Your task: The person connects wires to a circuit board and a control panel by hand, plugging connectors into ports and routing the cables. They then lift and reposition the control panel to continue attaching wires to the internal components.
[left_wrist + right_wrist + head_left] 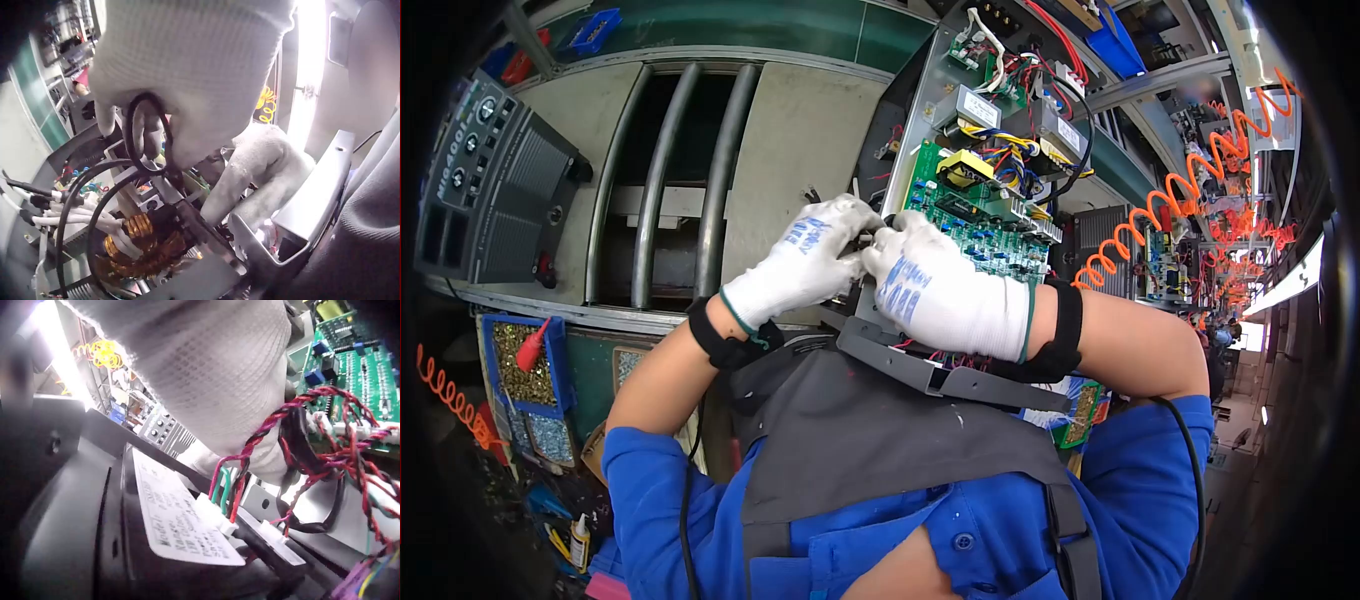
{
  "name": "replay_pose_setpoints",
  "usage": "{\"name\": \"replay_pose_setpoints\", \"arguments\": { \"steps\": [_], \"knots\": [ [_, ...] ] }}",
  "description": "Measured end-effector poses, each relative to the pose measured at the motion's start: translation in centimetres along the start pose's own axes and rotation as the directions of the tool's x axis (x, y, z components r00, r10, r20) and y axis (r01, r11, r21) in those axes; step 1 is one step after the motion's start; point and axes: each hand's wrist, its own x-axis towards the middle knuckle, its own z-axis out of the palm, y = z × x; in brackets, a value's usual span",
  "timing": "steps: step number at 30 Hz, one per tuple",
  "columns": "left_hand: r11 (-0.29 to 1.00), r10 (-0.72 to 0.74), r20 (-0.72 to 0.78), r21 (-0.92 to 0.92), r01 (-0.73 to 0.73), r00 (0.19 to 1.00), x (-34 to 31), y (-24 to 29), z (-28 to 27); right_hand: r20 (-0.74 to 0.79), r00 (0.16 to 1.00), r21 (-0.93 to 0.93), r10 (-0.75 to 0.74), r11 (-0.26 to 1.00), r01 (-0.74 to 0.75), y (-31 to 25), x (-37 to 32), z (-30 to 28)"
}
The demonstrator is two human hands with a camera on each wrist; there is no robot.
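My left hand (815,250), in a white knit glove, bends its fingers at the near left edge of an open machine chassis (922,95). In the left wrist view a black cable (129,134) loops by its curled fingers, which hold it. My gloved right hand (930,275) meets the left one there, its fingers bent down inside the chassis edge; I cannot tell what they hold. Beside it lies a green circuit board (1000,250). Below the hands, the left wrist view shows a copper-wound coil (140,234) with white leads. Twisted red and black wires (269,428) cross before the right hand.
A grey bent-metal panel (920,370) lies between the chassis and my apron. A finished-looking welder unit (510,190) stands at left, beyond metal rollers (665,180). Blue bins (560,365) of small fasteners sit at lower left. An orange coiled hose (1145,225) hangs at right.
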Motion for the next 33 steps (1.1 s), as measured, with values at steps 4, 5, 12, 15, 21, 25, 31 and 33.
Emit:
{"name": "replay_pose_setpoints", "arguments": {
  "steps": [4, 5, 12, 15, 21, 25, 31, 33],
  "knots": [
    [0.973, -0.085, -0.033, -0.219, 0.075, 0.996, -2.2, -0.9, -1.1, 0.002, 0.999, -0.182, 0.046, 0.982, -0.044, -1.8, 1.3, 1.1],
    [0.949, -0.147, -0.019, -0.283, 0.136, 0.989, -2.7, -1.3, -1.0, 0.004, 0.999, -0.175, 0.047, 0.984, -0.045, -1.6, 1.3, 1.4],
    [0.99, 0.003, -0.067, -0.143, -0.013, 0.998, -0.8, -1.1, -1.7, -0.251, 0.958, 0.255, -0.139, 0.945, 0.204, 2.4, 0.2, 1.7],
    [0.982, 0.19, -0.093, 0.033, -0.188, 0.977, 0.8, -2.1, -2.3, -0.41, 0.912, 0.577, 0.026, 0.782, 0.236, 5.2, -0.4, 1.4],
    [0.894, 0.096, 0.118, 0.426, -0.138, 0.988, 2.8, -0.4, -2.8, -0.463, 0.85, 0.688, 0.251, 0.706, 0.166, 6.8, -6.2, -0.9],
    [0.886, 0.243, 0.117, 0.378, -0.27, 0.963, 1.1, 0.3, -1.7, -0.296, 0.921, 0.752, 0.254, 0.656, 0.061, 5.6, -10.4, 0.3],
    [0.811, 0.223, 0.159, 0.517, -0.273, 0.962, -0.3, 3.0, -1.7, 0.106, 0.976, 0.865, 0.19, 0.466, -0.184, 2.5, -12.5, 4.2],
    [0.817, 0.274, 0.087, 0.505, -0.279, 0.958, -1.5, 3.0, -1.0, 0.217, 0.965, 0.864, 0.147, 0.432, -0.26, 1.6, -12.1, 5.4]
  ]
}}
